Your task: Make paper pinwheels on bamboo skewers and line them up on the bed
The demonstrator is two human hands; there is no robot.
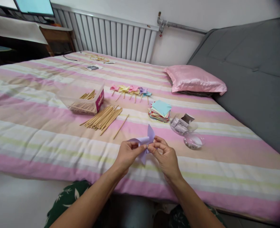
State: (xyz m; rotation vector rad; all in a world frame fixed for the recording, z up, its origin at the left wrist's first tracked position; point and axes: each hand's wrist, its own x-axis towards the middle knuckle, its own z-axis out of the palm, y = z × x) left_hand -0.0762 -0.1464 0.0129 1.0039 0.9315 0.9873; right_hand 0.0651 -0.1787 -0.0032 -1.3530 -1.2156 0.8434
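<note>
Both hands meet over the near edge of the striped bed (35, 136). My left hand (127, 153) pinches a lilac paper pinwheel (146, 139) from the left. My right hand (164, 155) pinches its centre from the right, where a small metal pin shows between the fingertips. One paper blade sticks up above the fingers and another hangs below them. A single wooden stick (121, 126) lies on the bed just beyond my left hand.
A heap of wooden sticks (103, 117) lies beside a clear plastic box (83, 98) holding more. Several finished pinwheels (130, 90), a stack of coloured paper squares (160, 110), a clear pin container (193, 140) and a pink pillow (195, 79) are further back.
</note>
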